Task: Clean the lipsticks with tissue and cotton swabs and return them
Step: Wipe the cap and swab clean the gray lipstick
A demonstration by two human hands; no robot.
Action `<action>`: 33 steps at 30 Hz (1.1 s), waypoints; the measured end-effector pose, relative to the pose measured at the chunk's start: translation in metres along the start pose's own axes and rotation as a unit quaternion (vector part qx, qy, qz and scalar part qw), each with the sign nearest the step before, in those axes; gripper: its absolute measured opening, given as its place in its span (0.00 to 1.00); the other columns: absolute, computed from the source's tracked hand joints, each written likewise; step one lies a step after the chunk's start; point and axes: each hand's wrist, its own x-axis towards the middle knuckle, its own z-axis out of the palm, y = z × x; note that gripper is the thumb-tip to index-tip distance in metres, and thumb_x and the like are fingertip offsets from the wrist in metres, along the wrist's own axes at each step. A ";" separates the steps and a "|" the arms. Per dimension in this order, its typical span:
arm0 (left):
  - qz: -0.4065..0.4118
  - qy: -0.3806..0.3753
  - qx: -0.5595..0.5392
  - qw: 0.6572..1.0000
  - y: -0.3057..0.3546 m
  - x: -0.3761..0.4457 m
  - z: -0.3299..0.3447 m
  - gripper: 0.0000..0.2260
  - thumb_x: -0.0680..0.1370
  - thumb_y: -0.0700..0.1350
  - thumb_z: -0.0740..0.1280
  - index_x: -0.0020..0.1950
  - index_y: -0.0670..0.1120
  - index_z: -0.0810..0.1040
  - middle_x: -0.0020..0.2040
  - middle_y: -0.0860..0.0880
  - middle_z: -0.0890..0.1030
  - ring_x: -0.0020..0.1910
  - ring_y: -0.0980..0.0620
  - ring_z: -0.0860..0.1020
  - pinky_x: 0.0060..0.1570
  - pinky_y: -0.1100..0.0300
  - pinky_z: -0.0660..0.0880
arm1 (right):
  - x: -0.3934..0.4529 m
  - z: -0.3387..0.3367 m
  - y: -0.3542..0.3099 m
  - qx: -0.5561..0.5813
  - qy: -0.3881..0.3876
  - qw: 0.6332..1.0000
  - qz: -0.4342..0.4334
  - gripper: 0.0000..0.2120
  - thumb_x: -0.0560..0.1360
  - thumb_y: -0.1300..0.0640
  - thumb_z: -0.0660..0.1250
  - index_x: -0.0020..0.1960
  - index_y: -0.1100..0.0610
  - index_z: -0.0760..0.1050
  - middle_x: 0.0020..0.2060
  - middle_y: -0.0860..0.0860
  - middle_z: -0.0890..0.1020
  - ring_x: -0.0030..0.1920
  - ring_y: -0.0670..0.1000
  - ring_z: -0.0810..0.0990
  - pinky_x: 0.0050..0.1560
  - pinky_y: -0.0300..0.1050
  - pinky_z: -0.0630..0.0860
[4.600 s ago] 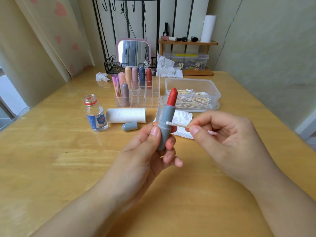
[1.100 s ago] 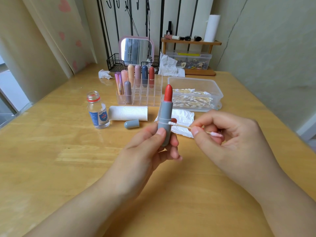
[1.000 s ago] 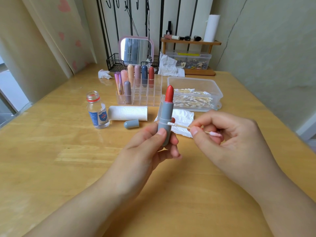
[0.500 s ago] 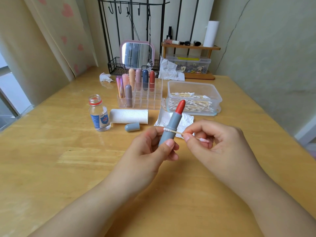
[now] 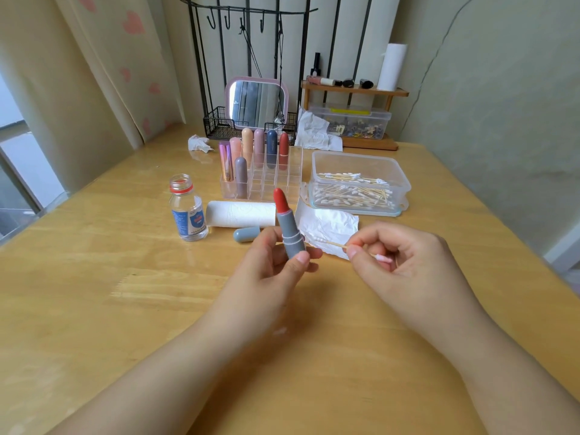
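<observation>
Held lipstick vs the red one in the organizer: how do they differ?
The held lipstick is uncapped, its red bullet exposed; the organizer one is capped. The held one's case is grey-blue, the other's red. The left hand holds the first tilted; the second stands upright in the organizer. Both are rounded-tip tubes.

1. A light wooden worktop (image 5: 94,293) with visible grain fills the view and reaches back to a curtained corner.
2. A small clear glass bottle with a red neck ring and blue label (image 5: 187,209) stands upright left of centre.
3. A white tissue roll (image 5: 240,214) lies on its side beside it, with a grey-blue rounded lipstick cap (image 5: 247,234) just in front.
4. A clear acrylic compartment organiser (image 5: 262,175) holds capped lipsticks upright.
5. A clear plastic tub of cotton swabs (image 5: 359,183) sits to its right, a flat crumpled white tissue sheet (image 5: 328,226) before it.
6. A crumpled tissue wad (image 5: 198,143), a black wire basket (image 5: 219,125) and a small wooden shelf (image 5: 354,116) line the far edge.
</observation>
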 end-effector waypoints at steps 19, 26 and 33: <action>-0.008 0.106 0.359 0.927 -0.022 0.024 -0.012 0.06 0.70 0.48 0.74 0.46 0.53 0.81 0.40 0.52 0.81 0.46 0.49 0.75 0.54 0.47 0.72 | 0.000 0.004 0.019 -0.022 -0.037 0.996 0.082 0.09 0.72 0.62 0.69 0.34 0.55 0.78 0.21 0.45 0.64 0.25 0.44 0.63 0.27 0.30 0.62; -0.019 0.091 0.386 0.918 -0.021 0.022 -0.014 0.15 0.70 0.48 0.74 0.56 0.53 0.79 0.47 0.56 0.79 0.52 0.49 0.74 0.56 0.51 0.71 | -0.003 0.008 0.019 -0.018 -0.061 0.994 0.087 0.08 0.73 0.61 0.69 0.35 0.56 0.78 0.23 0.45 0.64 0.27 0.44 0.63 0.36 0.28 0.60; -0.039 0.103 0.378 0.919 -0.016 0.015 -0.017 0.21 0.70 0.38 0.68 0.62 0.51 0.73 0.50 0.57 0.73 0.57 0.51 0.70 0.62 0.52 0.67 | -0.004 0.010 0.016 -0.005 -0.070 0.993 0.096 0.08 0.74 0.62 0.68 0.36 0.56 0.78 0.23 0.44 0.64 0.26 0.43 0.64 0.28 0.29 0.63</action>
